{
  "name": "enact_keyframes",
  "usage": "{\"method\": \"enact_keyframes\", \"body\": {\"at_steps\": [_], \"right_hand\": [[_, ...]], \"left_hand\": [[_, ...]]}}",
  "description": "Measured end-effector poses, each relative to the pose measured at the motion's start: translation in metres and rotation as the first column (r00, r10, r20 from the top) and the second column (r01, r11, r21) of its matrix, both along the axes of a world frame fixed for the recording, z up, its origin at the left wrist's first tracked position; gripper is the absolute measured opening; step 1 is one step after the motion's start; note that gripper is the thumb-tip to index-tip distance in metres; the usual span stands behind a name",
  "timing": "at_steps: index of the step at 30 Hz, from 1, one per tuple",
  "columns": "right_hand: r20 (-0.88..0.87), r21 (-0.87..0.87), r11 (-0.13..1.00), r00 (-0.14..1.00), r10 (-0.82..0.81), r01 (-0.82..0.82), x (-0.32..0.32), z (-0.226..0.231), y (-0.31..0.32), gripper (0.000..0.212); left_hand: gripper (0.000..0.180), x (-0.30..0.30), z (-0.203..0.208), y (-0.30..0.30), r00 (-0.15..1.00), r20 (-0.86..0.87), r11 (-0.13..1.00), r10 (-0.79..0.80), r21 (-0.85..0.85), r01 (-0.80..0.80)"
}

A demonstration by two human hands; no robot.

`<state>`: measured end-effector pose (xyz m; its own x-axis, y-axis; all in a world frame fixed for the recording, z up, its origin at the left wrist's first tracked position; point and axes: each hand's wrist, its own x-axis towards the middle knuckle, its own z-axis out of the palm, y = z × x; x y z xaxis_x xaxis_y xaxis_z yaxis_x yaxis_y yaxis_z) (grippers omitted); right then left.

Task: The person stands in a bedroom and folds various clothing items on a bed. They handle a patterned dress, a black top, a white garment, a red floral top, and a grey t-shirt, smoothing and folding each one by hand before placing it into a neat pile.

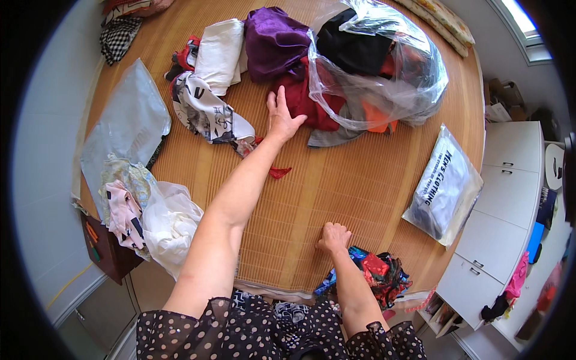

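Note:
My left hand (283, 119) reaches far out over the bamboo mat (288, 204), fingers apart, at the near left edge of a dark red cloth (321, 99). Whether the fingertips touch it, I cannot tell. Closed in a fist, my right hand (334, 237) leans on the mat near its front edge, with nothing visible in it. Beside that wrist lies a crumpled multicoloured scarf (378, 270). Left of my left hand is a white, black-printed scarf (207, 111). Behind it are folded white cloth (219, 51) and a bunched purple cloth (275, 42).
A clear plastic bag (414, 66) with black and orange clothes lies at the far right. A packaged garment (443, 189) rests on the right. On the left are a grey plastic bag (129, 114), pink cloth (123, 213) and white sheer cloth (171, 219). White drawers (495, 222) stand beyond the right edge.

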<state>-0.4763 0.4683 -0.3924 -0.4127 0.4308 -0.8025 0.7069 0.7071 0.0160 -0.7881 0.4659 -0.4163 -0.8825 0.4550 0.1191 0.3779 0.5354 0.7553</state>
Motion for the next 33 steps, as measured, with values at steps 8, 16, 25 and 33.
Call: {"method": "enact_keyframes", "body": {"at_steps": [8,16,25,33], "right_hand": [[-0.019,0.033,0.999,1.000,-0.008,0.008,0.016,-0.020,-0.002,0.053],[0.032,0.025,0.999,0.999,0.024,-0.025,0.009,-0.019,-0.002,0.056],[0.007,0.065,0.998,1.000,0.027,-0.028,0.011,-0.017,-0.002,0.036],[-0.046,0.049,0.999,0.999,-0.009,0.011,0.013,-0.019,0.001,0.037]], "left_hand": [[0.035,0.082,-0.002,-0.084,0.713,0.698,0.934,-0.067,0.295,-0.201],[0.041,0.176,-0.006,-0.191,0.438,0.899,0.867,0.032,0.193,-0.459],[0.069,0.179,0.057,-0.152,0.978,-0.064,0.977,-0.197,-0.094,0.190],[0.045,0.047,0.013,-0.095,0.958,0.068,0.625,-0.279,-0.745,0.235]]}}
